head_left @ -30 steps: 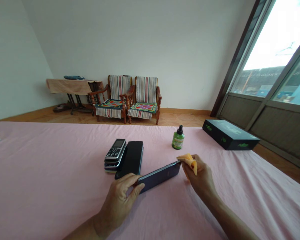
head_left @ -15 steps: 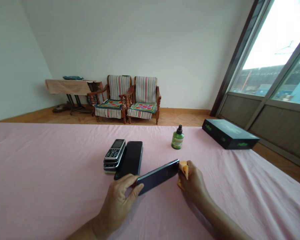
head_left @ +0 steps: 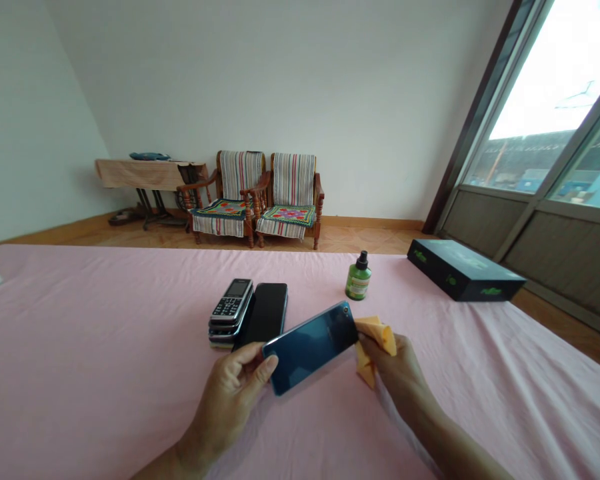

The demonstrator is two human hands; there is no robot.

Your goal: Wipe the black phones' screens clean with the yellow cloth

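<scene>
A blue smartphone (head_left: pixel 310 348) is held up at a slant, its glossy back and corner camera facing me. My left hand (head_left: pixel 233 387) pinches its left end between thumb and fingers. At the phone's right end, my right hand (head_left: pixel 393 360) grips a yellow cloth (head_left: pixel 375 333), which touches or nearly touches the phone's edge. Just beyond my left hand lies a black smartphone (head_left: pixel 265 310), partly hidden by the held phone and my fingers. Against its left side is a stack of phones topped by a silver and black keypad phone (head_left: pixel 233 300).
A green spray bottle (head_left: pixel 359 277) with a black top stands past the held phone. A flat black box (head_left: pixel 465 270) lies at the right on the pink sheet (head_left: pixel 105 347). Two wooden armchairs (head_left: pixel 287 193) and a cloth-covered sewing table (head_left: pixel 137 175) stand by the wall.
The held phone has tilted so that its back shows more broadly. My right hand and the cloth have shifted slightly right, with more of the cloth showing.
</scene>
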